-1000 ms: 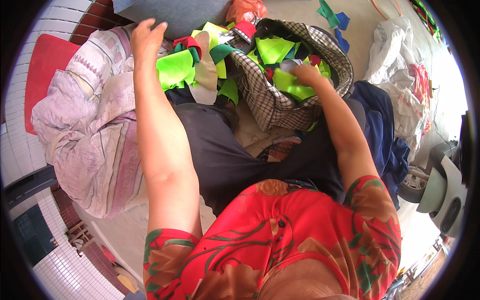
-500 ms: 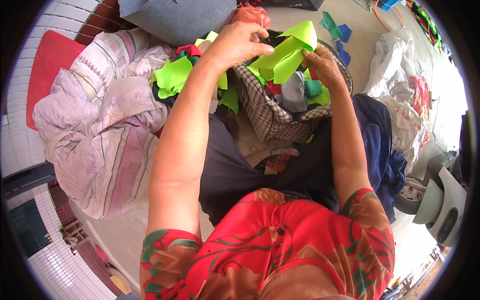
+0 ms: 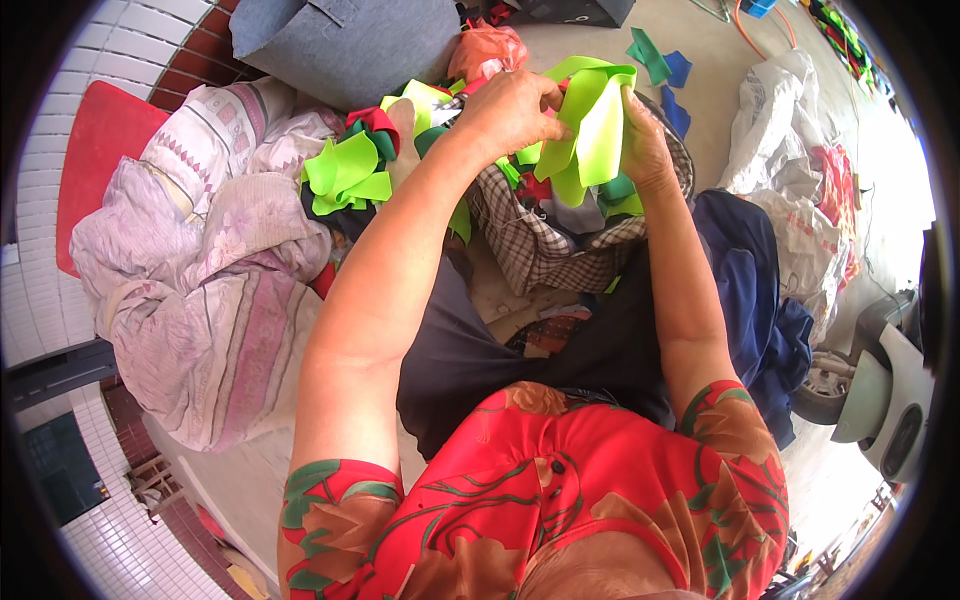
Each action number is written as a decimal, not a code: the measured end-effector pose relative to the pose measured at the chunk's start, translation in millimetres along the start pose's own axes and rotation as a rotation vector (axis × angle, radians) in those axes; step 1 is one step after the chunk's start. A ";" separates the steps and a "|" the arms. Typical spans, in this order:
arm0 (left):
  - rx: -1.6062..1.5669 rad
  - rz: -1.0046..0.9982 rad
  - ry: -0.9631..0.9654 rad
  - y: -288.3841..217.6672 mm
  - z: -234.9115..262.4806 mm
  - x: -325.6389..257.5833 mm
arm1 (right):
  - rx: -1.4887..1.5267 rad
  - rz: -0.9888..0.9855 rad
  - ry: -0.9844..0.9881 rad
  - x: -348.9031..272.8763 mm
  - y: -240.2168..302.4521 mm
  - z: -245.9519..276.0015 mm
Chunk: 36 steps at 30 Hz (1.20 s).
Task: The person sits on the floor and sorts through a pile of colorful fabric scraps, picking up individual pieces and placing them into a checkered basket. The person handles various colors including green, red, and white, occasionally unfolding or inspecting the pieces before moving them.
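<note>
Pinching green cloth strip (image 3: 590, 120) between left hand (image 3: 510, 110) and right hand (image 3: 645, 145) (above bag).

Neon-green strip (image 3: 590, 120): thin woven cloth, smooth, faint sheen, creased where pinched between left hand (image 3: 510, 110) and right hand (image 3: 645, 150). More green offcuts (image 3: 345, 175): same smooth synthetic-looking cloth. Checked bag (image 3: 545, 250): soft woven cloth, matt, brown and white. Bundle of bedding (image 3: 200, 290): pale printed cotton-like cloth, matt, heavily rumpled. Grey fabric (image 3: 340, 45): coarse, denim-like, matt. White sacks (image 3: 790, 130): crinkled plastic, slightly glossy. Orange bag (image 3: 485, 50): thin glossy plastic. Red board (image 3: 95, 150): smooth, matt. Wall tiles (image 3: 120, 30): white, glazed. Floor (image 3: 590, 50): bare, matt, concrete-like.
</note>
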<state>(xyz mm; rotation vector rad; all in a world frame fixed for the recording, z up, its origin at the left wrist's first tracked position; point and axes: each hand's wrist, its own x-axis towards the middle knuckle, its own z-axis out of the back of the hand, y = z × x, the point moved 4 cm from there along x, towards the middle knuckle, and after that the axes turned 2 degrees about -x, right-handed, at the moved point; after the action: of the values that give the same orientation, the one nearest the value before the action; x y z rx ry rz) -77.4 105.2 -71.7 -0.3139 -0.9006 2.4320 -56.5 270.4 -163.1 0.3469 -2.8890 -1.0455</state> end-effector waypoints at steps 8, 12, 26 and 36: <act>-0.115 0.037 -0.030 3.4 1.1 6.7 | 0.214 -0.018 -0.004 5.2 -8.6 4.7; -0.421 0.124 -0.095 16.0 18.4 6.5 | 0.303 0.034 0.002 7.5 -1.6 9.6; -1.218 0.165 -0.123 34.2 45.2 -7.6 | -0.009 0.106 0.111 5.6 4.9 -2.5; -1.248 0.046 0.101 -5.3 19.1 -2.6 | 0.014 -0.051 0.164 -0.2 -36.0 -30.8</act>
<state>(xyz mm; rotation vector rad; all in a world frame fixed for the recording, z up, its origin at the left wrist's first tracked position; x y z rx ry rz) -80.5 96.9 -53.8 -0.8556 -2.2515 1.5413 -45.6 224.3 -162.3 0.4851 -2.7567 -0.9556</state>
